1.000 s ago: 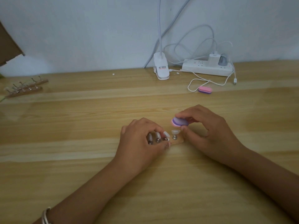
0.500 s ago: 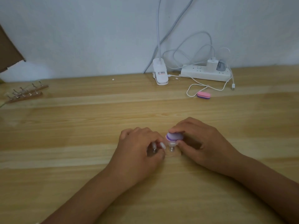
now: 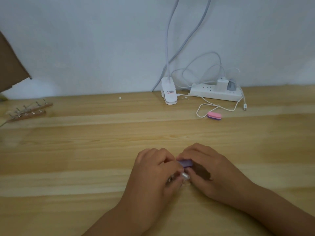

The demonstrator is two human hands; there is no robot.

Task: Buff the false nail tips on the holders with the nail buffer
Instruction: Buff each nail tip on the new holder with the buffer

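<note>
The work sits low in the view, at about six o'clock, where both hands meet on the wooden table (image 3: 85, 150). The left hand (image 3: 153, 172) is curled over the nail-tip holder (image 3: 169, 180), its fingers bent down around it so that most of the strip is hidden; it looks to be pinning the holder in place. The right hand (image 3: 211, 169) pinches the purple nail buffer (image 3: 186, 163) between thumb and fingertips, the block lying just above a pale false nail tip (image 3: 185, 175) at the holder's right end; whether the two touch is blurred. This reads as mid-stroke on that end tip, with the others covered by the left hand and their finish impossible to judge. The next move probably calls for short, light passes while the holder is kept from sliding, then a shift to the neighbouring tip. A spare pink buffer (image 3: 214, 115) lies at one o'clock from the hands, near the power strip (image 3: 204, 94); two spare holder racks (image 3: 29, 110) sit at ten o'clock.
</note>
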